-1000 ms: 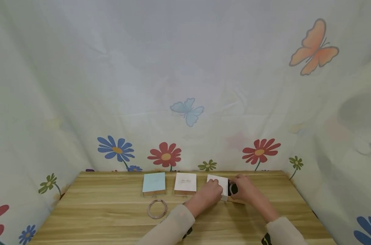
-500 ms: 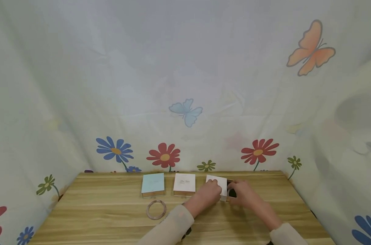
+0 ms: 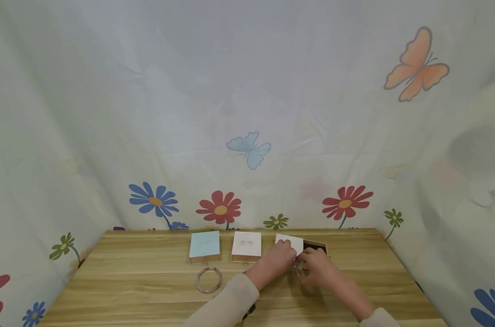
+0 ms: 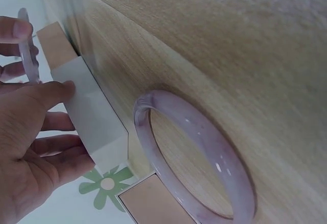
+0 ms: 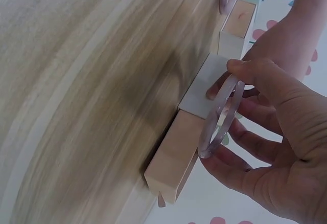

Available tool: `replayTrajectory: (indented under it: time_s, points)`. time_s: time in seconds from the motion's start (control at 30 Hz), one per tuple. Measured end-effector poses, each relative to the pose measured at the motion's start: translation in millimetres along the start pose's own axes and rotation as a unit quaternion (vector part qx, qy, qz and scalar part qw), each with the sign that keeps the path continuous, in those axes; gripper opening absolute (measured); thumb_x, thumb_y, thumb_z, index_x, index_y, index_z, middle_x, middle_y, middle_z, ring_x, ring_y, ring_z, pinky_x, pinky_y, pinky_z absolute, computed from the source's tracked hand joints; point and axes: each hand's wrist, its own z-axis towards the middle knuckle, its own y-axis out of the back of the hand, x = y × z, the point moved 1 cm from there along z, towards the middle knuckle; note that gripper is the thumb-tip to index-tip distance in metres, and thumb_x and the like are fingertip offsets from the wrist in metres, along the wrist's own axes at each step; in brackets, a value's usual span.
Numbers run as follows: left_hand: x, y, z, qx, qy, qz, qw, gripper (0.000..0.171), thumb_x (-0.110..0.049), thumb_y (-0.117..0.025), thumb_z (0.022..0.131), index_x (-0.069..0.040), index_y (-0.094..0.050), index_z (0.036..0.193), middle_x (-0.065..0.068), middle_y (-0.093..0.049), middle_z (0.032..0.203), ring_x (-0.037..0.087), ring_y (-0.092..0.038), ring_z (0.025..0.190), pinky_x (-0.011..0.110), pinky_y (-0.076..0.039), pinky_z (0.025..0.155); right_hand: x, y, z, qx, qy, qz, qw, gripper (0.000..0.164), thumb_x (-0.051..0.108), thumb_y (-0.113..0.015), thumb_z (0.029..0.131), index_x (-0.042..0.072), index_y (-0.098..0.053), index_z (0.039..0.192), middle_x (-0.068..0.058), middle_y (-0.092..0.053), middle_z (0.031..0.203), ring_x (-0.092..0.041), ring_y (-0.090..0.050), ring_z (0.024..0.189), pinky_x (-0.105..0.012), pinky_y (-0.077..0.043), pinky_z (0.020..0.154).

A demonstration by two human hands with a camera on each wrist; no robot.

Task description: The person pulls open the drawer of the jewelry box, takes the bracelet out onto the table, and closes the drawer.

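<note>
My left hand (image 3: 273, 263) grips the white sleeve (image 5: 201, 87) of a drawer-style gift box on the table. The box's tan drawer (image 5: 173, 144) is pulled out to the right, its dark inside partly showing in the head view. My right hand (image 3: 322, 271) holds a pale lilac bangle (image 5: 212, 116) between thumb and fingers, beside the drawer's front edge. Another lilac bangle (image 4: 225, 168) lies flat on the table, left of my left forearm in the head view.
A light blue box (image 3: 204, 244) and a closed white box (image 3: 246, 244) with small print stand in a row left of the opened one. Behind the wooden table (image 3: 149, 272) hangs a curtain (image 3: 169, 113) printed with flowers and butterflies.
My right hand has taken the bangle out of the drawer and brought it toward the front left, uncovering the drawer. My left hand has stayed on the sleeve.
</note>
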Motion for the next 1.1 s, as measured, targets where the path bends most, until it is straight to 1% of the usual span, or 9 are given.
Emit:
replayTrajectory:
  time_s: [0.2,0.3,0.37,0.5,0.53,0.67,0.8,0.9,1.1]
  points:
    - [0.9,-1.9,1.4,0.000,0.000,0.002,1.0000,0.019,-0.033,-0.067,0.099,-0.019,-0.078,0.093,0.003,-0.063,0.090,0.017,-0.061,0.081,0.026,-0.054,0.070,2.3,-0.8,-2.3,-0.005,-0.012,0.008,1.000,0.040,0.018,-0.090,0.067,0.005,-0.074,0.101,-0.008,-0.067,0.101,-0.028,-0.062,0.095,-0.047,-0.046,0.080]
    - [1.5,-3.6,1.4,-0.006,-0.002,0.002,1.0000,0.022,-0.035,-0.067,0.099,-0.018,-0.078,0.091,0.004,-0.063,0.088,0.018,-0.060,0.080,0.027,-0.054,0.069,2.8,-1.8,-4.0,-0.002,-0.021,0.014,1.000,0.040,0.017,-0.090,0.066,0.006,-0.074,0.101,-0.009,-0.068,0.102,-0.028,-0.061,0.092,-0.045,-0.046,0.076]
    - [1.7,-4.9,1.8,-0.010,-0.005,0.002,0.9999,0.022,-0.034,-0.068,0.098,-0.017,-0.078,0.089,0.004,-0.063,0.087,0.018,-0.060,0.079,0.027,-0.053,0.069,3.1,-2.6,-5.3,0.003,-0.031,0.021,0.999,0.040,0.017,-0.091,0.065,0.006,-0.075,0.101,-0.009,-0.068,0.103,-0.029,-0.060,0.091,-0.044,-0.046,0.074]
    - [2.4,-6.4,2.5,-0.019,-0.014,0.010,0.9997,0.019,-0.033,-0.069,0.097,-0.018,-0.077,0.088,0.003,-0.063,0.086,0.017,-0.059,0.077,0.026,-0.052,0.068,3.7,-4.8,-7.1,0.009,-0.038,0.026,0.999,0.040,0.017,-0.091,0.065,0.007,-0.075,0.100,-0.008,-0.068,0.104,-0.029,-0.059,0.093,-0.043,-0.045,0.074]
    - [2.6,-6.0,2.4,-0.021,-0.018,0.014,0.9995,0.018,-0.032,-0.070,0.097,-0.019,-0.077,0.088,0.003,-0.063,0.085,0.016,-0.059,0.077,0.025,-0.052,0.068,4.0,-5.0,-7.4,0.009,-0.033,0.024,0.999,0.040,0.018,-0.091,0.065,0.007,-0.075,0.100,-0.007,-0.068,0.103,-0.028,-0.060,0.093,-0.042,-0.044,0.076]
    - [3.4,-3.1,2.2,-0.021,-0.028,0.019,0.9992,0.013,-0.032,-0.073,0.095,-0.021,-0.077,0.089,0.001,-0.064,0.085,0.016,-0.059,0.076,0.025,-0.052,0.068,4.0,-6.7,-8.3,0.005,-0.015,0.023,1.000,0.038,0.019,-0.091,0.065,0.008,-0.075,0.097,-0.003,-0.068,0.099,-0.023,-0.060,0.092,-0.038,-0.041,0.075]
    - [4.5,1.2,3.1,-0.007,-0.025,0.004,0.9997,0.012,-0.032,-0.075,0.092,-0.021,-0.077,0.090,0.001,-0.064,0.086,0.016,-0.058,0.077,0.025,-0.051,0.068,3.1,-10.1,-9.0,0.006,-0.008,0.023,1.000,0.038,0.022,-0.092,0.064,0.010,-0.075,0.095,0.000,-0.068,0.097,-0.018,-0.059,0.090,-0.036,-0.039,0.075]
    - [5.3,3.3,4.1,0.000,-0.021,-0.001,0.9998,0.013,-0.033,-0.076,0.091,-0.021,-0.077,0.090,0.000,-0.064,0.086,0.015,-0.057,0.077,0.025,-0.050,0.069,3.7,-13.1,-9.2,0.006,-0.002,0.026,1.000,0.039,0.023,-0.093,0.063,0.010,-0.075,0.095,-0.001,-0.068,0.096,-0.017,-0.059,0.090,-0.035,-0.039,0.074]
    - [5.5,3.2,3.2,-0.008,-0.027,0.014,0.9995,0.010,-0.032,-0.075,0.091,-0.022,-0.077,0.090,-0.001,-0.064,0.086,0.014,-0.057,0.076,0.024,-0.050,0.069,7.5,-20.1,-9.5,-0.003,0.022,0.037,0.999,0.034,0.019,-0.089,0.061,0.013,-0.073,0.091,0.001,-0.069,0.095,-0.013,-0.058,0.087,-0.032,-0.036,0.072]
